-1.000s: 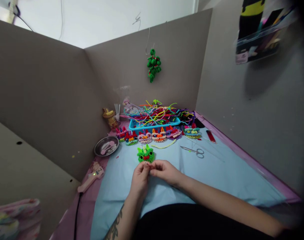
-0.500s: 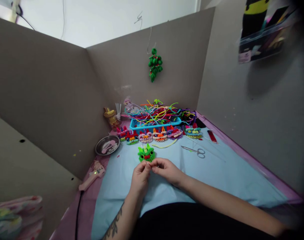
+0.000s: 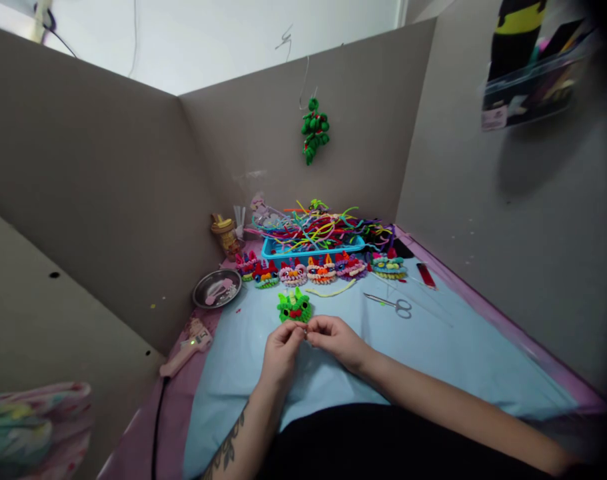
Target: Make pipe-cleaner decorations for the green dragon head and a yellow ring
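Observation:
My left hand (image 3: 284,345) and my right hand (image 3: 333,339) meet over the blue cloth (image 3: 328,380), fingertips pinched together. Between them is something tiny, too small to make out. Just beyond my fingers sits a green fuzzy pipe-cleaner animal head (image 3: 294,305) with black eyes and a red nose, apart from what I pinch. A yellow pipe cleaner (image 3: 332,291) lies behind it. Off to the right are silver scissors (image 3: 389,303), their handles toward the right.
Several colourful pipe-cleaner heads (image 3: 322,270) stand in a row before a blue tray (image 3: 313,252) heaped with pipe cleaners. At left are a metal dish (image 3: 203,293) and a pink corded glue gun (image 3: 188,353). Grey partitions (image 3: 363,133) enclose the table; a green ornament (image 3: 313,130) hangs behind.
My fingertips have drawn closer together, both hands still pinching. The whole view has shifted slightly; the things on the table stay where they were.

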{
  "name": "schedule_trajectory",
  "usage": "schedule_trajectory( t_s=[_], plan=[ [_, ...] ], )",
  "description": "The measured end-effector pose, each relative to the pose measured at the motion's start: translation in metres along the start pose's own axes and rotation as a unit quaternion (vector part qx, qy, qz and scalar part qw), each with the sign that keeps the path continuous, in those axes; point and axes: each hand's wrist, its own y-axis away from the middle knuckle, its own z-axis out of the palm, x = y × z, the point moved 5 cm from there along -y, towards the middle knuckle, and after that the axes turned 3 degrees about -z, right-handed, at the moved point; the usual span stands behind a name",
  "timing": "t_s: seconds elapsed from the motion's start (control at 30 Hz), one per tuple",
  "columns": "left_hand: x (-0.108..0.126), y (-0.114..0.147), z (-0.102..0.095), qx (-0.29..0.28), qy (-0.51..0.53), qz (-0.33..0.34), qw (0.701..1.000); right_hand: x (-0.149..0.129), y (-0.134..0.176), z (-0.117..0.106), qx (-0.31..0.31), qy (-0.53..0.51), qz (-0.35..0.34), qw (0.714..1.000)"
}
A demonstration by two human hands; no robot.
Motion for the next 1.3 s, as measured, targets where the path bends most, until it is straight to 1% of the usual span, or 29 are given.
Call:
schedule_trajectory(
  t_s=[0.1,0.2,0.27,0.33,0.4,0.5,0.57,0.63,0.7,0.8,0.93,1.13,1.3],
  plan=[
    [0.004,0.001,0.001,0.0,-0.018,0.009,1.0,-0.001,0.0,-0.001,0.012,-0.005,0.0,1.0],
    [0.002,0.001,0.001,0.0,-0.013,0.003,1.0,-0.002,0.001,-0.002,0.016,-0.017,0.004,1.0],
    [-0.001,-0.001,0.0,0.006,0.02,-0.011,1.0,-0.001,0.001,-0.004,0.018,-0.026,0.013,0.999],
    [-0.002,-0.003,-0.002,0.015,0.092,-0.019,0.995,0.001,0.001,-0.005,0.025,-0.029,0.024,0.999],
    [0.001,-0.004,-0.006,0.026,0.201,-0.018,0.979,0.004,0.0,-0.007,0.033,-0.027,0.033,0.999],
    [0.009,-0.005,-0.01,0.03,0.349,-0.044,0.935,0.006,0.0,-0.01,0.042,-0.028,0.039,0.998],
    [0.015,-0.002,-0.009,0.025,0.404,-0.073,0.911,0.005,0.0,-0.01,0.045,-0.026,0.038,0.998],
    [0.02,0.001,-0.007,0.026,0.431,-0.087,0.898,0.002,0.0,-0.009,0.042,-0.009,0.027,0.999],
    [0.022,0.004,-0.005,0.03,0.432,-0.094,0.896,-0.001,0.001,-0.007,0.03,0.018,0.018,0.999],
    [0.017,0.006,-0.002,0.025,0.396,-0.099,0.913,-0.001,0.002,-0.005,0.011,0.056,0.017,0.998],
    [0.006,0.004,-0.001,0.011,0.348,-0.102,0.932,-0.001,0.002,-0.006,0.013,0.073,0.009,0.997],
    [-0.005,0.0,-0.007,0.054,0.338,-0.1,0.934,0.001,0.002,-0.007,0.017,0.084,0.011,0.996],
    [-0.008,0.001,-0.009,0.075,0.325,-0.118,0.935,-0.004,0.004,-0.006,0.013,0.09,0.002,0.996]
  ],
)
